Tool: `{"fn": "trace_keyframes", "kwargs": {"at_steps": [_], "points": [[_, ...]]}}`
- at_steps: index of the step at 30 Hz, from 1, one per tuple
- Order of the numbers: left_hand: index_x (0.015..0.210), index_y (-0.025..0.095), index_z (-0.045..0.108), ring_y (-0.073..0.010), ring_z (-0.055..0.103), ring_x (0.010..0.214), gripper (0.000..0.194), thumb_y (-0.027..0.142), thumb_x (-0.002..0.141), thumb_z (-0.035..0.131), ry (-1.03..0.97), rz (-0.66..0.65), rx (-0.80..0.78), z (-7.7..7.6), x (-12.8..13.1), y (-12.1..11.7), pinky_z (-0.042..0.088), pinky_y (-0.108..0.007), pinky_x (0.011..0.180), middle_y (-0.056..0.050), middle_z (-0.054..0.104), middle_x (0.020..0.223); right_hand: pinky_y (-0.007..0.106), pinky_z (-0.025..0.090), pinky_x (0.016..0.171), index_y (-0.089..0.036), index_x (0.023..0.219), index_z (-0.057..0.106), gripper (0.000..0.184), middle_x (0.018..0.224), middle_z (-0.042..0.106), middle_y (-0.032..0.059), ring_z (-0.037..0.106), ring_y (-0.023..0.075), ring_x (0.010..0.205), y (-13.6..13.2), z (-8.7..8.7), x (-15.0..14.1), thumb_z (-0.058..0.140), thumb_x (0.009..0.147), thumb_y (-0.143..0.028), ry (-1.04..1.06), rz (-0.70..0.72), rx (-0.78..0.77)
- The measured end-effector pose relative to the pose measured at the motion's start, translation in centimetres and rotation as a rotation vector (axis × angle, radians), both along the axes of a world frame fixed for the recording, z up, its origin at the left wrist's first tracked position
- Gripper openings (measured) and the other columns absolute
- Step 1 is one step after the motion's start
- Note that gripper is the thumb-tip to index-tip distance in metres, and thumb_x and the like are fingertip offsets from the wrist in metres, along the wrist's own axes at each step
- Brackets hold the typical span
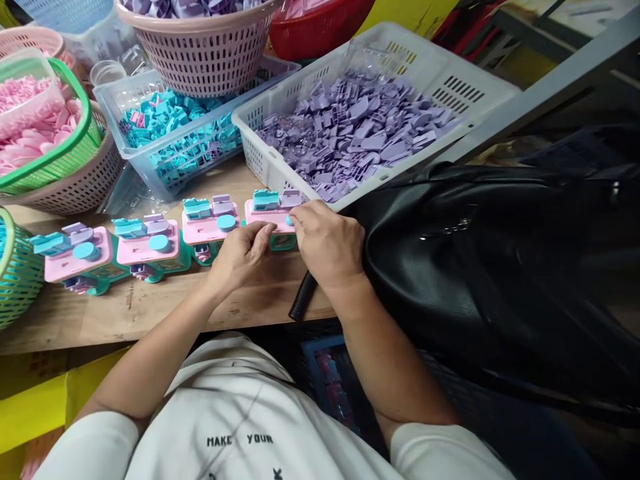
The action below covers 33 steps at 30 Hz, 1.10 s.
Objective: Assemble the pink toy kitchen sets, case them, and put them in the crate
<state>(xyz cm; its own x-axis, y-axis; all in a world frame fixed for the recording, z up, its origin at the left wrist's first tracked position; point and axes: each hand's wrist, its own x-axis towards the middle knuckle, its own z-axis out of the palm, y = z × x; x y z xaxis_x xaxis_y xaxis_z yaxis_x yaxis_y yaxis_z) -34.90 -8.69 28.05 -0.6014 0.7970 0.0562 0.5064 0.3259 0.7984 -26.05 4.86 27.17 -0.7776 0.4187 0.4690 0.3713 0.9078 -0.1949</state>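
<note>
Several pink, teal and lilac toy units stand in a row on the wooden table [150, 307]. Both hands are at the rightmost toy [267, 208]. My left hand [243, 255] grips its front left side with curled fingers. My right hand [327, 241] is closed on its right end, the fingertips pinching a small teal round button on top. The other toy units [205, 223], [147, 241], [75, 253] stand untouched to the left.
A white crate of lilac parts [360, 127] stands behind the hands. A clear bin of teal parts [175, 130], baskets of pink parts [45, 133] and a pink basket [200, 47] lie behind. A black bag [490, 267] fills the right. A green basket [15, 273] sits far left.
</note>
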Motion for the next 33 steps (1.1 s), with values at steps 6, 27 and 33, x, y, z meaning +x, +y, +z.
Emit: {"fn": "trace_keyframes", "kwargs": {"at_steps": [6, 27, 33], "points": [[0.125, 0.014, 0.062, -0.0143, 0.058, 0.063, 0.052, 0.054, 0.101, 0.038, -0.358, 0.050, 0.198, -0.8, -0.7, -0.4, 0.046, -0.025, 0.062, -0.003, 0.066, 0.070, 0.032, 0.024, 0.054, -0.019, 0.088, 0.074, 0.025, 0.085, 0.070, 0.0104, 0.054, 0.0182, 0.061, 0.0, 0.2, -0.6, 0.050, 0.095, -0.021, -0.077, -0.030, 0.038], [0.102, 0.012, 0.068, -0.0105, 0.050, 0.059, 0.058, 0.066, 0.092, 0.049, -0.628, 0.087, 0.270, -1.2, -0.8, -0.8, 0.038, -0.019, 0.050, -0.002, 0.062, 0.066, 0.026, 0.035, 0.059, -0.021, 0.099, 0.075, 0.025, 0.096, 0.074, 0.0050, 0.065, 0.0145, 0.076, 0.2, -0.8, 0.6, 0.050, 0.100, -0.026, -0.051, 0.040, 0.052], [0.101, 0.012, 0.065, -0.0060, 0.051, 0.055, 0.021, 0.029, 0.092, 0.056, -0.986, 0.180, 0.372, -0.6, 0.8, -0.7, 0.039, -0.017, 0.051, -0.001, 0.065, 0.076, 0.026, 0.040, 0.059, -0.022, 0.104, 0.074, 0.025, 0.101, 0.075, 0.0051, 0.068, 0.0156, 0.077, 0.3, -0.6, 0.7, 0.051, 0.099, -0.029, -0.039, 0.057, 0.061]]}}
